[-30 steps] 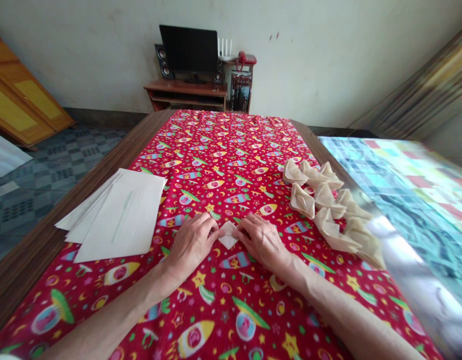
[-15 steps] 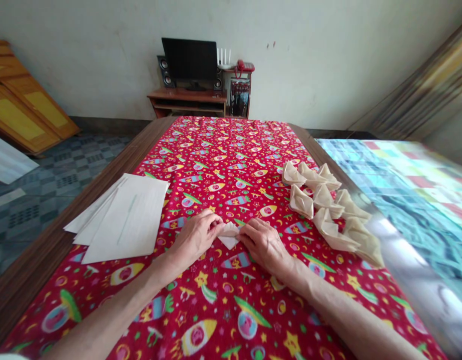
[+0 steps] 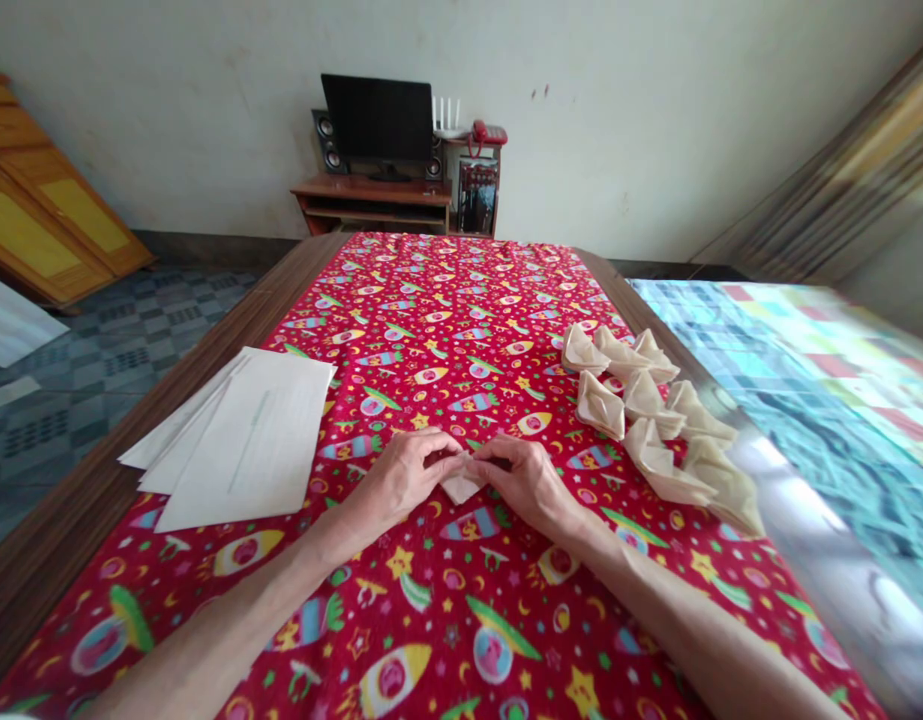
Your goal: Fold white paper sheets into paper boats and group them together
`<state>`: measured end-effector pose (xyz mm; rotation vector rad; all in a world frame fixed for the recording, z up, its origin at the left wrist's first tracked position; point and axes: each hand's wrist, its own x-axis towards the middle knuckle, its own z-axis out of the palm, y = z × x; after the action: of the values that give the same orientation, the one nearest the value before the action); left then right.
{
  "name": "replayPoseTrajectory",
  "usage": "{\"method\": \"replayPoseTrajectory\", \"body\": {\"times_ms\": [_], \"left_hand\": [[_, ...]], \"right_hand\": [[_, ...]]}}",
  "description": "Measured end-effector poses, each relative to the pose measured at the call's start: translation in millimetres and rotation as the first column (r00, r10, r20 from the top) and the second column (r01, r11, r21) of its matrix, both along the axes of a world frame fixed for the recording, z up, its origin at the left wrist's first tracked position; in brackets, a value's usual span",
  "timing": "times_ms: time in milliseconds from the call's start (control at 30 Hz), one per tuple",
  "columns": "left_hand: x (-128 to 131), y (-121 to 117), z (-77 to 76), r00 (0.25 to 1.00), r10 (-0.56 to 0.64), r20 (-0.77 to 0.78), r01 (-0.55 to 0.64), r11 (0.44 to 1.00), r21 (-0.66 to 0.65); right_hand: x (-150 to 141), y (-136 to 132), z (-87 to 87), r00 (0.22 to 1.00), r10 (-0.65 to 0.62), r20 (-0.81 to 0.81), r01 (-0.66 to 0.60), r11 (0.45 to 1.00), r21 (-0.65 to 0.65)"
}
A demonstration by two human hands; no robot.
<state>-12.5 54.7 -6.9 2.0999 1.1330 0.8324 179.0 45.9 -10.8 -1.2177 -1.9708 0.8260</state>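
Note:
Between my two hands is a small folded piece of paper (image 3: 461,487), whitish, with a pointed corner facing me. My left hand (image 3: 420,466) pinches its left side between thumb and fingers. On the opposite side, my right hand (image 3: 522,478) pinches it in the same way. The fingers cover the paper's upper part. To the right sits a group of several folded paper boats (image 3: 660,460), cream coloured. On the left lies a fanned stack of flat paper sheets (image 3: 255,440), the top one bearing a faint printed line.
A red patterned cloth (image 3: 431,330) covers the long brown table (image 3: 228,335). Beyond its far end stand a monitor (image 3: 378,118) and a red telephone (image 3: 489,133) on a desk (image 3: 371,195). A bed with a checked cover (image 3: 798,370) is at the right, a wooden cabinet (image 3: 56,200) at the left.
The paper's upper edge has been folded over toward me, and its visible part is smaller. My fingertips have come closer together over it. The camera view has tilted slightly.

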Motion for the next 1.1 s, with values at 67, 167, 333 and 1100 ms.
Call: {"method": "replayPoseTrajectory", "body": {"times_ms": [67, 167, 333, 1100], "left_hand": [[0.2, 0.3, 1.0, 0.999, 0.015, 0.030, -0.016, 1.000, 0.020], [-0.8, 0.5, 3.9, 0.997, 0.035, 0.068, -0.036, 0.999, 0.012], [-2.0, -3.1, 11.6, 0.993, 0.084, 0.081, -0.086, 0.996, 0.021], [4.0, -7.5, 14.6, 0.989, 0.085, 0.118, -0.091, 0.995, 0.042]], "right_hand": [[0.4, -0.5, -0.5, 0.999, -0.008, -0.044, 0.007, 1.000, -0.022], [1.6, -2.2, -2.0, 0.996, -0.020, -0.091, 0.017, 0.999, -0.032], [2.6, -2.9, -0.1, 0.991, -0.036, -0.131, 0.043, 0.998, 0.050], [3.0, -7.2, 3.3, 0.994, -0.004, -0.109, 0.018, 0.992, 0.125]]}}
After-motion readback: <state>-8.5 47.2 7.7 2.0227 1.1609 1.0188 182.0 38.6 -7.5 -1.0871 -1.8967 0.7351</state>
